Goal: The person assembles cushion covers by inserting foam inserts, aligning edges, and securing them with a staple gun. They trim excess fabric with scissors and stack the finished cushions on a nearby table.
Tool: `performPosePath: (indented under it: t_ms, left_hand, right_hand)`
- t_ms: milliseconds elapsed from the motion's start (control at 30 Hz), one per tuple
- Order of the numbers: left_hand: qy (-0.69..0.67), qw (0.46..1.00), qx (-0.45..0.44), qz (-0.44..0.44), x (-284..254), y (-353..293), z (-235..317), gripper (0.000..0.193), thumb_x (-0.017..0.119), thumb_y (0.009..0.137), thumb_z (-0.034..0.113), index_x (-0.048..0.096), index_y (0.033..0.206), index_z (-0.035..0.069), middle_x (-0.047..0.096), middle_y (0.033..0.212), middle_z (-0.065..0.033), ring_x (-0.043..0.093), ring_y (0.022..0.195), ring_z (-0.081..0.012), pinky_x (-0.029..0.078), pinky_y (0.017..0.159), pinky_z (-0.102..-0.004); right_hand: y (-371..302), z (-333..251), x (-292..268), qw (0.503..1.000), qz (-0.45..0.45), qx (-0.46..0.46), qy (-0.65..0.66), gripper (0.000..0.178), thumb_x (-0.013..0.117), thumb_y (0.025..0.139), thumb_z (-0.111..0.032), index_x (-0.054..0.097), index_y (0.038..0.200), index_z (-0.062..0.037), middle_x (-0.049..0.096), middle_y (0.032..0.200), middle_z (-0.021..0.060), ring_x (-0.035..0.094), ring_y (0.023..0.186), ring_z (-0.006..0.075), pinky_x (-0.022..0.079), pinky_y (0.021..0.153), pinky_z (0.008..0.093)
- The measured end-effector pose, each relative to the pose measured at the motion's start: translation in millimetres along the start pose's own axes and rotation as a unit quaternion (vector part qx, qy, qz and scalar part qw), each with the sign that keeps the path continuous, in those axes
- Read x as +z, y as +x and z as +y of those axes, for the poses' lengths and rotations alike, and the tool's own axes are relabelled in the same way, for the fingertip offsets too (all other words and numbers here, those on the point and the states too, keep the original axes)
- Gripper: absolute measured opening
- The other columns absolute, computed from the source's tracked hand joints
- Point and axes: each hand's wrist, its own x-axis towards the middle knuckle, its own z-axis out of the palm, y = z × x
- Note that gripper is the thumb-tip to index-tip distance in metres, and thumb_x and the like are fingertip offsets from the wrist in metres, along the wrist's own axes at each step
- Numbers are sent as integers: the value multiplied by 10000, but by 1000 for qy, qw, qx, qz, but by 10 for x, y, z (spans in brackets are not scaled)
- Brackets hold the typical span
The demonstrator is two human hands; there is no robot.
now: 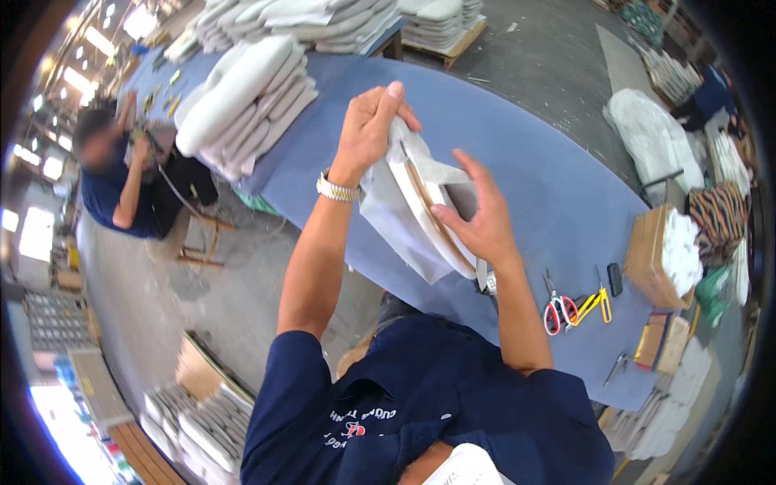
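Observation:
An upholstered seat panel [428, 206] stands on edge over the blue table, its light grey fabric folded over a brown board edge with a white layer beside it. Pale thin cloth [404, 226] hangs along its left side. At the panel's far end, my left hand [372, 129] is closed on the fabric and panel, thumb on top. My right hand [482, 218] has its fingers spread at the panel's right side, with the thumb at the board edge. Close to my right wrist is a small metal-and-black tool [488, 283], partly hidden.
Red-handled scissors [559, 311], a yellow cutter [596, 307] and a black object [615, 279] lie on the table [558, 194] at right. A cardboard box [653, 257] holds white stuffing. Stacked grey cushions [246, 105] stand far left, near a seated co-worker [133, 178].

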Motion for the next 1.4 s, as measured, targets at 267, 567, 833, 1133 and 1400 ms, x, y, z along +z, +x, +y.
performPosePath:
  t_ms: [267,567,833,1133,1400]
  left_hand:
    - [-124,988,6,-92,296,385,258,748,375,1122,381,664,557,-16,614,551,-115,575,572,-210,472,631,-339]
    - [-132,849,-310,-408,1667,135,-26,760,449,1069,545,673,593,-4,606,554,-122,603,613,-224,502,765,-351]
    - [-86,867,-263,-414,2324,-1015,-875,443,566,1047,416,717,1244,49,699,1244,-159,644,1158,-250,493,1008,-363]
    - [113,877,-77,-461,1809,-1424,-315,978,775,839,289,236,1621,54,353,1632,-208,356,1499,-383,280,1218,-554]
    - [115,914,-34,-387,2026,-1608,-469,828,817,780,222,450,1494,21,568,1432,-226,567,1263,-428,435,1065,-513]
  right_hand:
    - [-25,-176,98,978,1,183,100,412,670,989,-344,702,1290,-65,743,883,135,679,784,160,537,733,312]
    - [-911,-107,-270,958,78,264,84,214,676,967,-197,705,987,15,619,655,95,519,595,89,444,560,316]
    - [-1772,923,-221,903,187,386,27,227,630,933,-215,633,894,9,603,679,126,521,612,171,440,589,349]
    - [-1536,955,-432,917,233,320,-41,120,656,948,-140,631,969,-24,619,912,88,615,791,156,489,689,312]
    - [-1410,727,-502,935,111,267,-207,376,738,768,-143,607,1103,-35,589,1260,191,606,1128,385,507,943,479]
